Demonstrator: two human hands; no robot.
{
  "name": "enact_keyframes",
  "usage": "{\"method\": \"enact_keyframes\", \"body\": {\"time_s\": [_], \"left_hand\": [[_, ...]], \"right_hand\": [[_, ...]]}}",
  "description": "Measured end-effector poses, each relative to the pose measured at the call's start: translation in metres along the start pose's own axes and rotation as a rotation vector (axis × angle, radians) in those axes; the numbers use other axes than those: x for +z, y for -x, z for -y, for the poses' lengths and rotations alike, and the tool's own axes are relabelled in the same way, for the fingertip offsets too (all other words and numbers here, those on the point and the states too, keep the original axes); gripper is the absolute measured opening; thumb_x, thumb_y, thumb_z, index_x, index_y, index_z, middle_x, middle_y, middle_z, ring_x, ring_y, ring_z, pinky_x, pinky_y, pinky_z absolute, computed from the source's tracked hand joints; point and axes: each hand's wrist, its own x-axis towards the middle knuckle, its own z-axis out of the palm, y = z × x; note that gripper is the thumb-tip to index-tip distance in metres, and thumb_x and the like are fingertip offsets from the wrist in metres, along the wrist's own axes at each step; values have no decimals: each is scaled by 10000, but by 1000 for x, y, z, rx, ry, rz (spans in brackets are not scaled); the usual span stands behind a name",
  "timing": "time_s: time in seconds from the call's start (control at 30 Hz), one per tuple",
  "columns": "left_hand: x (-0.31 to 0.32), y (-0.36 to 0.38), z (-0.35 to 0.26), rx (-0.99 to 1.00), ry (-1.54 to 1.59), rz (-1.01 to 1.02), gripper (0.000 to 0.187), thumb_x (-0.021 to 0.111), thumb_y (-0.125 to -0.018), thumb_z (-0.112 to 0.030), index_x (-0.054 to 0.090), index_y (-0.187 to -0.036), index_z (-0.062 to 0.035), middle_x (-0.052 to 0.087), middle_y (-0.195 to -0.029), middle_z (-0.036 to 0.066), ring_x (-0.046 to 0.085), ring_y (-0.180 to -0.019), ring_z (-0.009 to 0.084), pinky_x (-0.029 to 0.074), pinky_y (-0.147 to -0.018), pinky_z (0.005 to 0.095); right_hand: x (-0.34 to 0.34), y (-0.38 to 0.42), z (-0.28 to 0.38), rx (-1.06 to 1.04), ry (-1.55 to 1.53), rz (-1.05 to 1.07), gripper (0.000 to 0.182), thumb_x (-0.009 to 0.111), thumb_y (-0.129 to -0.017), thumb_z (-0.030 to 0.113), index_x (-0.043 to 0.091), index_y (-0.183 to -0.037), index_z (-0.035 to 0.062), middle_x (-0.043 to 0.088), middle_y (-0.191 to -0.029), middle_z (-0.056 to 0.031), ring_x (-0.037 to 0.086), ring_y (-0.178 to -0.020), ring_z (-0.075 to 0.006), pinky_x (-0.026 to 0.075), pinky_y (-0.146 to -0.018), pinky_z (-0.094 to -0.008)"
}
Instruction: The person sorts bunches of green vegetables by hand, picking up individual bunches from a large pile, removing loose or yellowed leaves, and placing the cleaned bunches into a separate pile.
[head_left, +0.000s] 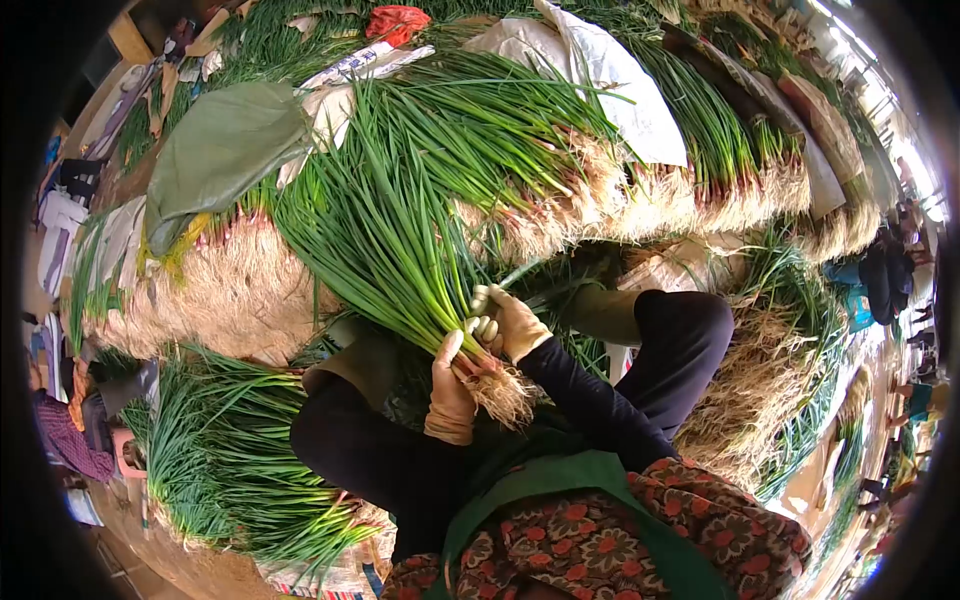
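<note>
Head view. Frame centre: left hand (450, 395) in a tan glove, clenched around the base of a bundle of long green scallions with pale stringy roots (400, 230). Right hand (510, 322), gloved alike, grips the same bundle just above the roots (500, 392). Leaves fan toward upper left. Stacked scallion piles (700, 170) fill the upper frame; a grey-green tarp (220, 150) lies upper left.

Stacked onion bundles (640, 200): roots outward, beyond the knees
Green sack (220, 150): draped on stack, left
White sheet (610, 80): atop stack
Loose onions (230, 470): floor, left
</note>
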Motion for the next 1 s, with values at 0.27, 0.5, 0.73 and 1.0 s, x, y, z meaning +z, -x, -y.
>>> {"method": "enact_keyframes", "body": {"time_s": [0.27,0.5,0.73,1.0], "left_hand": [[-22,-2,-16,38,256,433,330,440,-920,-292,505,-1090,-18,596,-985,159,589,-756,262,504,-702,412],[-9,-9,-12,-91,396,297,416,518,-903,-242,450,-1257,-34,559,-1173,137,573,-815,183,505,-782,368],[-7,-15,-12,-80,165,45,422,523,-893,-242,481,-1213,30,602,-1068,123,609,-814,218,515,-817,414],[-9,-29,4,-67,60,-11,348,489,-909,-250,534,-1129,16,620,-929,135,612,-690,236,528,-714,381]], "right_hand": [[-82,-73,62,-691,1658,479,143,471,-901,211,577,-832,144,568,-744,-40,560,-688,-185,443,-604,-301],[-6,-64,120,-844,2192,-323,396,523,-851,362,611,-1092,62,665,-940,-141,630,-891,-294,500,-797,-387],[0,-41,101,-830,2247,-310,293,556,-851,373,636,-897,94,649,-759,-165,646,-684,-288,508,-583,-392],[-22,15,55,-401,1854,156,292,561,-894,304,618,-1003,40,631,-835,-139,614,-741,-229,487,-686,-338]]}}
